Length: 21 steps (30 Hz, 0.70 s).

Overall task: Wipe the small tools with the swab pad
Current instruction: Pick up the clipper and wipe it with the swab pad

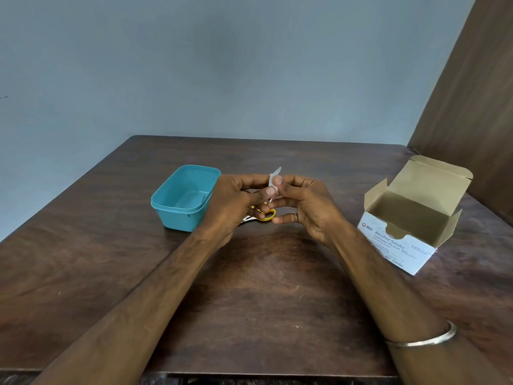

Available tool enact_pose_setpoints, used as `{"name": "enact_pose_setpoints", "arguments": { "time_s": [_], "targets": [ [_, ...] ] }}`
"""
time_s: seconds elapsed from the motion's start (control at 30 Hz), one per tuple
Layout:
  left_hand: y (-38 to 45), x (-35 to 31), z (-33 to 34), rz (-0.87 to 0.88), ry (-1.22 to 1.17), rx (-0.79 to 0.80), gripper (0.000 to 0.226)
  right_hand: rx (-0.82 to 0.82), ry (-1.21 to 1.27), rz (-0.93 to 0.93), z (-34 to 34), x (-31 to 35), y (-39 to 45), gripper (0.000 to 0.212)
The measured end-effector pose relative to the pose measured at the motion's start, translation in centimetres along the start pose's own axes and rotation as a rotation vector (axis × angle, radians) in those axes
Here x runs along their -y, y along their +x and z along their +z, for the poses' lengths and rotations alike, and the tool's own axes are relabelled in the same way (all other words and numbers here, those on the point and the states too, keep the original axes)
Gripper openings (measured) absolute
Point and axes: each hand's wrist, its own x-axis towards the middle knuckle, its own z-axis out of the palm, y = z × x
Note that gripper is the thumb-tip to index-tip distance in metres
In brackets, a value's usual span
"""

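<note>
Teal tub [185, 197] is sitting open on the worktop [111, 259], left of my hands. My left hand [233, 202] is hovering above the worktop just right of the tub, thumb and fingers pinching the pad [274, 176] from the left side. Pad is sticking up white between both thumbs, off the worktop. Can't tell whether it's a bare pad or a sachet. Scissors [263, 215] with yellow loops are lying under my hands, partly hidden by the left one, metal end poking out toward the tub. Can't tell whether they're touching either hand. My right hand [302, 202] is pinching the pad from the right, thumb on top, ring [295, 216] on one finger, lower fingers curling loose. Bangle [427, 339] is sitting on my right forearm. Swab box [410, 218] is standing well right of the hands, lid flapped open.
</note>
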Motion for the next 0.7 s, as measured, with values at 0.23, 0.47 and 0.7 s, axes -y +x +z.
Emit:
{"name": "enact_pose_setpoints", "arguments": {
  "time_s": [0.23, 0.47, 0.7],
  "targets": [
    [0.06, -0.07, 0.19, 0.044, 0.029, -0.080, 0.022, 0.005, 0.042, -0.039, -0.06, -0.13, 0.42, 0.008],
    [0.00, -0.04, 0.36, 0.058, 0.065, -0.155, 0.019, 0.007, 0.036, -0.058, 0.06, 0.52, 0.17, 0.008],
    [0.05, 0.10, 0.24, 0.074, 0.065, -0.243, 0.016, -0.059, 0.083, -0.088, -0.39, 0.76, 0.44, 0.011]
  ]
}}
